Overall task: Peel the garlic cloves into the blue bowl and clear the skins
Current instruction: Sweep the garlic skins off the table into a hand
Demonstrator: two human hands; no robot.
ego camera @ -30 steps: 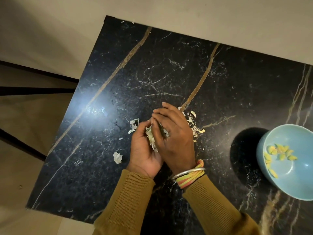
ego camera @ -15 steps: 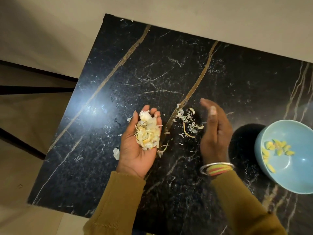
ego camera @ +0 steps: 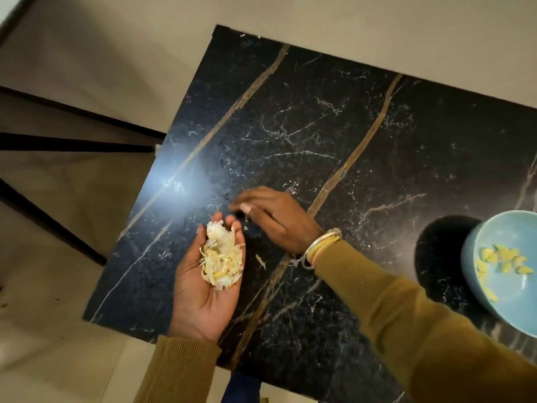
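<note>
left hand (ego camera: 207, 289) cupped palm-up, near-left, carrying the skins (ego camera: 221, 258). one stray skin (ego camera: 260, 260) lies on the table (ego camera: 319, 135) just right of it, nearer than the right hand (ego camera: 271, 218). that hand is blurred but looks flat and empty, fingers pointing left. blue bowl (ego camera: 520, 237) with cloves (ego camera: 502, 257) sits well right.

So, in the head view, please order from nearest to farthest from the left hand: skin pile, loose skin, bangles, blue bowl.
1. Skin pile: in the palm of the left hand.
2. Loose skin: on the table, just to its right.
3. Bangles: on the right wrist, further right.
4. Blue bowl: far right edge.
</note>
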